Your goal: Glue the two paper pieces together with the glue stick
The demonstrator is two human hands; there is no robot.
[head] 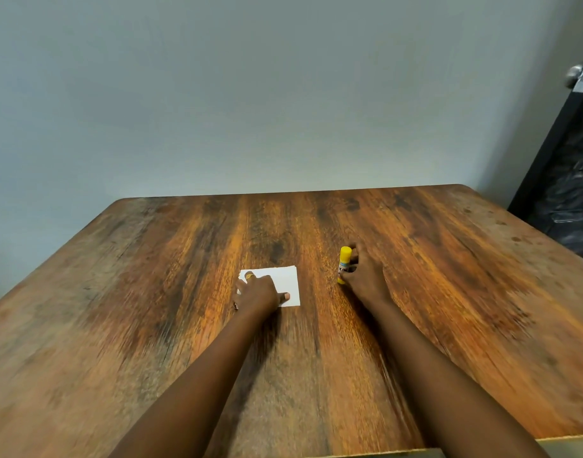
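White paper (287,283) lies flat near the middle of the wooden table (151,292); a second edge shows along its top, so two pieces look stacked. My left hand (257,292) rests palm down on the paper's left half, fingers spread, a ring on one finger. To the right, a yellow glue stick (345,263) stands upright on the table with its cap on. My right hand (366,276) is wrapped around the stick's lower body from the right side.
A pale wall rises behind the table's far edge. A dark door (567,193) with a metal knob (576,77) stands at the right. The table's near edge runs along the bottom right of the view.
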